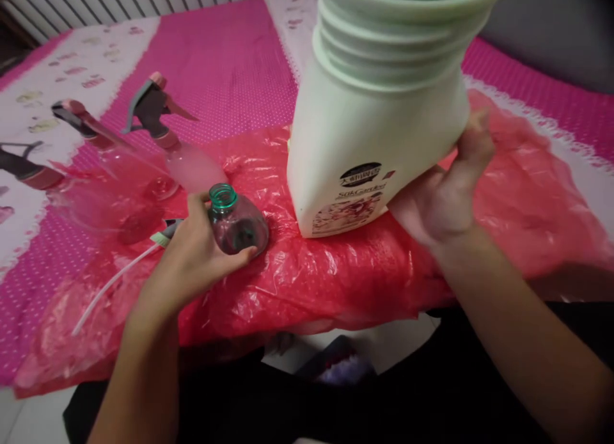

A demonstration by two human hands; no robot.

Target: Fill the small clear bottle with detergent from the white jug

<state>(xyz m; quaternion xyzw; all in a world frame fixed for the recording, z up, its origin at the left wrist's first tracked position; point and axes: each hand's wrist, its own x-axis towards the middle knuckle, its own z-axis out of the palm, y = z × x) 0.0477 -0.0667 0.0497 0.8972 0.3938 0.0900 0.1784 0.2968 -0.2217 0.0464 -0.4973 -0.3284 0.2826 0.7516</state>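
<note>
My left hand (199, 255) is wrapped round a small clear bottle (244, 223) with a green threaded neck and no cap on it. The bottle leans slightly on the red plastic sheet. With my right hand (446, 188) I grip a large white jug (378, 137) from its right side; its wide ribbed neck is at the top and a printed label shows low on its front. Green shows inside the jug's mouth. Beside my left wrist lies a loose spray head (167, 233) with a thin white tube (112, 284), partly hidden by the hand.
Several spray bottles with grey and pink heads, one nearest the middle (192, 166), are at the left. Red plastic sheeting (307, 284) covers the front of a bed with a pink and white patterned cover (215, 60). A striped panel (129, 2) stands behind.
</note>
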